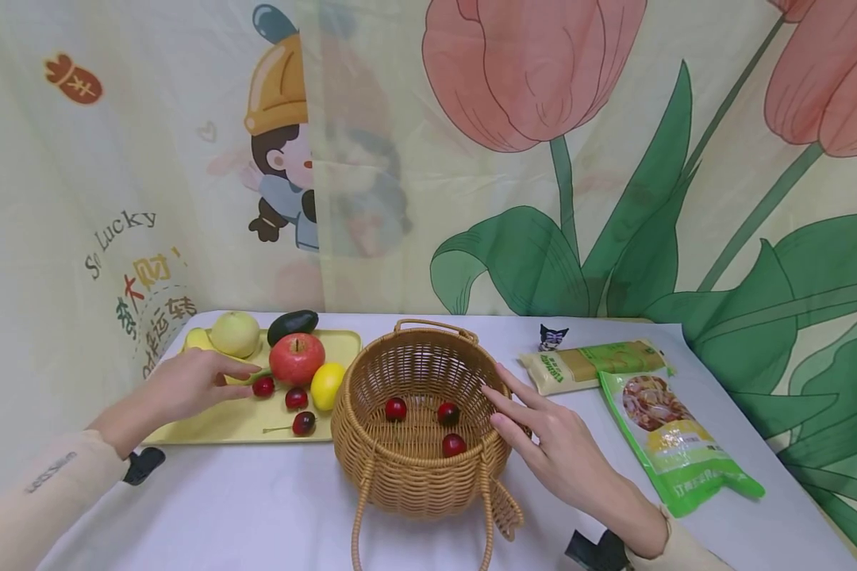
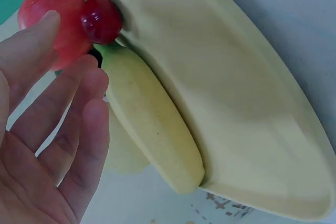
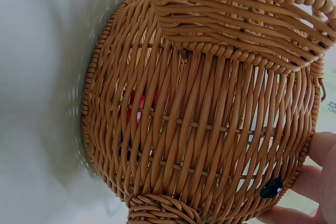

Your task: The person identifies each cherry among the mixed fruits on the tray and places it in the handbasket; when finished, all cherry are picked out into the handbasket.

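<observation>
My left hand (image 1: 201, 381) reaches over the yellow tray (image 1: 221, 431), fingers apart and nothing between them. Just beyond its fingertips lies a red cherry (image 2: 101, 20), beside the green end of a banana (image 2: 152, 121). Two more cherries lie on the tray, a middle one (image 1: 296, 398) and a stemmed one (image 1: 303, 423). My right hand (image 1: 560, 444) rests its extended fingers on the right rim of the wicker basket (image 1: 407, 492). Three cherries sit inside the basket, one at the left (image 1: 396, 409), one at the right (image 1: 448, 414) and one nearer (image 1: 454, 445).
The tray also bears a pomegranate (image 1: 297, 359), a lemon (image 1: 328, 386), an avocado (image 1: 293, 326) and a pale round fruit (image 1: 236, 335). Right of the basket lie a long food packet (image 1: 600, 365), a green-edged bag (image 1: 674, 444) and a small dark figure (image 1: 553, 337). A printed curtain hangs behind.
</observation>
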{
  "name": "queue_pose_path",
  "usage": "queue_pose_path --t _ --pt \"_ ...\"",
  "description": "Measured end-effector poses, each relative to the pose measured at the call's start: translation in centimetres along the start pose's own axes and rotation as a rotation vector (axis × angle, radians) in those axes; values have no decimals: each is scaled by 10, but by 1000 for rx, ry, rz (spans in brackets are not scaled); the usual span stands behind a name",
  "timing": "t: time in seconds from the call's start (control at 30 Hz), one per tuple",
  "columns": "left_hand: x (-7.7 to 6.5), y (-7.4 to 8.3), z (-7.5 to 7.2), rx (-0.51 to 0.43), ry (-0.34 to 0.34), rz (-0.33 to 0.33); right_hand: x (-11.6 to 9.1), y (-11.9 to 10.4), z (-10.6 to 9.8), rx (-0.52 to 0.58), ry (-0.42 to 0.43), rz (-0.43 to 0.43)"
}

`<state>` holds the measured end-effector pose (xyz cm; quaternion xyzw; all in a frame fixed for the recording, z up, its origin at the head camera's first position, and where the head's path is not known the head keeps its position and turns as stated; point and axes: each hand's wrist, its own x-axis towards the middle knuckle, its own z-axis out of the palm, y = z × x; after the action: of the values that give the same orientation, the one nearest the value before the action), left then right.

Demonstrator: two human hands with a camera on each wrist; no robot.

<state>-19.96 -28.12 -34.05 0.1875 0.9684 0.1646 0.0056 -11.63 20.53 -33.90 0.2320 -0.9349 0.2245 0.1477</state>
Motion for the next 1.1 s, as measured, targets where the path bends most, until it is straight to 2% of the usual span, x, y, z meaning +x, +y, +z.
queue_pose_path --t 0.3,0.63,0.93,1.1 --pt "11 0 10 39 -5 64 -1 0 0 -13 8 -8" --pt "15 1 19 63 -25 71 0 0 0 -16 7 -9" --pt "13 3 26 113 16 81 0 1 1 0 9 -21" --pt "13 5 26 114 23 62 0 1 1 1 14 -28"
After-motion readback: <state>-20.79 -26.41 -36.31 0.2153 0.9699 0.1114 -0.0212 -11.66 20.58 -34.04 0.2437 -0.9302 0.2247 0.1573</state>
